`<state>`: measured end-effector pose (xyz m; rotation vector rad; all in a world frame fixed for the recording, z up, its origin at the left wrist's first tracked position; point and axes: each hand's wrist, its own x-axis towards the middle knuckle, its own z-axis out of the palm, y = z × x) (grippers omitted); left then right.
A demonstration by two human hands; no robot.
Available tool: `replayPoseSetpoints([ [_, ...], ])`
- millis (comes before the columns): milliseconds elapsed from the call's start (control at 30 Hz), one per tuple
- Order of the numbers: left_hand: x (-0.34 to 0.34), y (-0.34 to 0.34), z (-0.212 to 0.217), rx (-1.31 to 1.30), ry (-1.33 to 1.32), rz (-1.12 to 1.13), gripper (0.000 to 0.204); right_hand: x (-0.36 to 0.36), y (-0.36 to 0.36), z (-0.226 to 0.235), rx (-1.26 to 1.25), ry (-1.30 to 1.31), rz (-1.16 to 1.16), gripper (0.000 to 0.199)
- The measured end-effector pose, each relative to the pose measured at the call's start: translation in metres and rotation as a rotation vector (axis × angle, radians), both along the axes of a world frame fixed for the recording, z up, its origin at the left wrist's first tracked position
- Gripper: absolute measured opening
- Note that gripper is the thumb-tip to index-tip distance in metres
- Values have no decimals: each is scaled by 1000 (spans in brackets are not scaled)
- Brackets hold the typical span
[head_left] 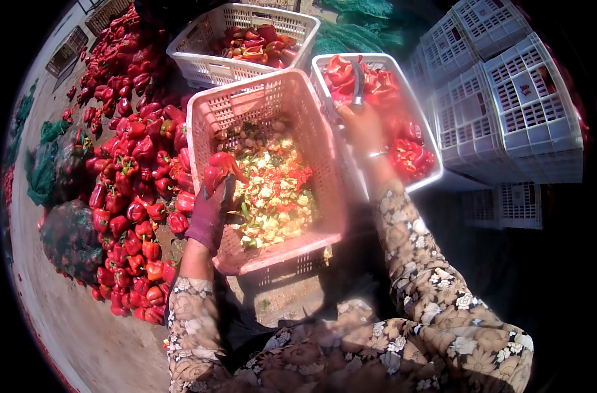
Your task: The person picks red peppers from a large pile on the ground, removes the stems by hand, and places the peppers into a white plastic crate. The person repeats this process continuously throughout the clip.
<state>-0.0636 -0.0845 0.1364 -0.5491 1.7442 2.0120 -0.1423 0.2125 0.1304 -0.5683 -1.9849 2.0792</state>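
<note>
In a purple glove, my left hand is closed round a red bell pepper over the left side of a pink crate. Inside that crate lie pale pepper cores and seeds with bits of red and green. My bare right hand grips a knife with a curved blade pointing up and away from me. It is over the left part of a white crate that holds cut red peppers. Blur and glare soften the right hand's fingers.
Whole red peppers lie heaped on the ground at left, beside green mesh sacks. Another white crate with pepper pieces stands beyond the pink one. Stacked white crates rise at right. Green netting lies at the back.
</note>
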Motion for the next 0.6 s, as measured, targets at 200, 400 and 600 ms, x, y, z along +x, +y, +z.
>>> replayPoseSetpoints([
  [200, -2, -1, -27, 67, 127, -173, 52, 59, -102, 12, -43, 41, 737, 43],
  [400, 0, 3, -31, -305, 214, -349, 59, 61, -102, -10, 683, 395, 777, 52],
  [600, -11, -11, -22, -263, 346, -213, 46, 55, -100, -5, 476, 255, 641, 42],
])
